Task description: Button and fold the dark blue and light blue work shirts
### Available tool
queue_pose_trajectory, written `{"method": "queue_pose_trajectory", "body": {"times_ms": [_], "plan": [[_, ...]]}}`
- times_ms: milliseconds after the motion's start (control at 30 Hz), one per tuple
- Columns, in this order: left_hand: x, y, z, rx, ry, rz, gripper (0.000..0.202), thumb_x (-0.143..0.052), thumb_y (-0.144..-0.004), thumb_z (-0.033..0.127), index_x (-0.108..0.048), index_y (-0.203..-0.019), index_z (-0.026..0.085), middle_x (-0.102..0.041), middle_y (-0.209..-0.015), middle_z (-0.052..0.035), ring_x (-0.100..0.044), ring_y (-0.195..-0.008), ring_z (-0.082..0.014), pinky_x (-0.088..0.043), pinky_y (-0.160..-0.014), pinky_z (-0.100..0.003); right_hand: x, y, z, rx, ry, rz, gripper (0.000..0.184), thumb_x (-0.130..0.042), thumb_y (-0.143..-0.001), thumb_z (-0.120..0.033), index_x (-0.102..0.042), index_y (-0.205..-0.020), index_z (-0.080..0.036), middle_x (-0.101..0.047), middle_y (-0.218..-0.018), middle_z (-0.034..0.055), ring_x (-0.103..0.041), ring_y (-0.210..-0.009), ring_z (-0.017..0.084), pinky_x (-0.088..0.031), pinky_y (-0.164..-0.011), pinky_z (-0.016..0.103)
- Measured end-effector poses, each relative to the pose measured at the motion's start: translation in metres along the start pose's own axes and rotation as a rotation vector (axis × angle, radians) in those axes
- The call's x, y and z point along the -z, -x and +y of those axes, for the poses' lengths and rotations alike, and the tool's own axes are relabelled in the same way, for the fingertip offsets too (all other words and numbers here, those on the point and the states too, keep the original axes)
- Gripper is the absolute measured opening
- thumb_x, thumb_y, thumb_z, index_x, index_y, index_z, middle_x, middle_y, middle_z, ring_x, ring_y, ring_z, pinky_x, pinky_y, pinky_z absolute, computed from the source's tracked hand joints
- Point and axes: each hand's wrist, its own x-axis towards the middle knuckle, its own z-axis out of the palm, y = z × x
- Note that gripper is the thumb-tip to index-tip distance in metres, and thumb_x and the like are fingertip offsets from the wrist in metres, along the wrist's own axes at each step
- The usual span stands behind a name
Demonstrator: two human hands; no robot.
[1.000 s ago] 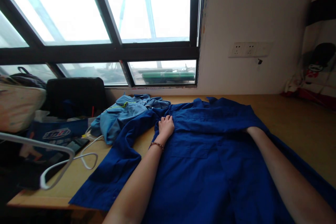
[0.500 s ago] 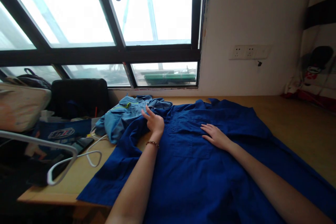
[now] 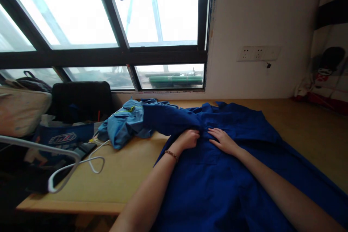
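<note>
A dark blue shirt (image 3: pixel 233 174) lies spread on the wooden table (image 3: pixel 122 174). My left hand (image 3: pixel 189 138), with a bead bracelet at the wrist, is closed on the shirt's left sleeve, which is folded in over the shirt's chest. My right hand (image 3: pixel 223 140) lies flat and open on the chest of the shirt, right beside my left hand. A crumpled light blue garment (image 3: pixel 123 121) sits on the table just left of the shirt's shoulder.
White hangers (image 3: pixel 81 163) lie at the table's left edge, over a bag with a logo (image 3: pixel 58 138). A black chair back (image 3: pixel 81 99) and a beige bag (image 3: pixel 21 108) stand at the left. Window and wall sockets (image 3: pixel 258 53) are behind; patterned fabric (image 3: pixel 323 79) far right.
My left hand took the left sleeve from where it lay on the table and pulled it right, folding it over the chest. My right hand moved from the right shoulder to the chest.
</note>
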Motion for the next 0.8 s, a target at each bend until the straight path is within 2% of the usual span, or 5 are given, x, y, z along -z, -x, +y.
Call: {"method": "queue_pose_trajectory", "body": {"times_ms": [200,367,433,633,800], "plan": [[-0.019,0.000,-0.004,-0.159,0.009,-0.104,0.020,-0.045,-0.063,0.009,-0.057,-0.051,0.021,-0.059,-0.065,-0.0057,-0.055,-0.068,-0.0196,-0.045,-0.073,-0.032,0.002,-0.003,0.002,-0.174,-0.250,0.294,0.049,-0.047,-0.076,-0.029,-0.038,-0.124,-0.022,-0.049,-0.118,0.0082,-0.050,-0.105,0.021,-0.041,-0.089,0.039],[-0.011,-0.010,-0.016,0.032,0.236,0.342,0.019,-0.045,-0.072,0.019,-0.057,-0.086,0.017,-0.060,-0.085,-0.0051,-0.056,-0.069,-0.0149,-0.047,-0.065,-0.027,0.009,-0.003,-0.005,-0.070,-0.285,0.094,0.056,-0.048,-0.076,-0.033,-0.031,-0.129,-0.028,-0.041,-0.129,0.0031,-0.036,-0.118,0.020,-0.028,-0.099,0.041],[-0.012,-0.015,-0.020,0.114,0.308,0.406,0.031,-0.048,-0.075,0.029,-0.049,-0.103,0.016,-0.057,-0.102,-0.0084,-0.058,-0.069,-0.0149,-0.048,-0.063,-0.027,0.013,-0.003,-0.008,-0.101,-0.349,0.008,0.054,-0.050,-0.076,-0.037,-0.035,-0.127,-0.030,-0.041,-0.129,0.0019,-0.032,-0.121,0.021,-0.025,-0.101,0.042],[-0.018,-0.014,-0.018,-0.002,0.112,0.209,0.045,-0.051,-0.076,0.037,-0.047,-0.117,0.020,-0.053,-0.118,-0.0066,-0.050,-0.104,-0.0233,-0.038,-0.091,-0.034,0.021,-0.020,-0.022,-0.231,-1.088,0.100,0.034,-0.046,-0.078,-0.042,-0.058,-0.103,-0.022,-0.054,-0.117,0.0056,-0.041,-0.115,0.022,-0.033,-0.096,0.040],[-0.013,-0.001,-0.003,-0.181,-0.036,0.094,0.046,-0.047,-0.078,0.034,-0.043,-0.123,0.024,-0.047,-0.125,-0.0022,-0.044,-0.113,-0.0211,-0.033,-0.097,-0.033,0.009,-0.067,-0.022,-0.697,-1.296,0.308,0.017,-0.059,-0.069,-0.034,-0.060,-0.074,-0.018,-0.066,-0.078,0.0040,-0.062,-0.080,0.018,-0.046,-0.078,0.032]]}}
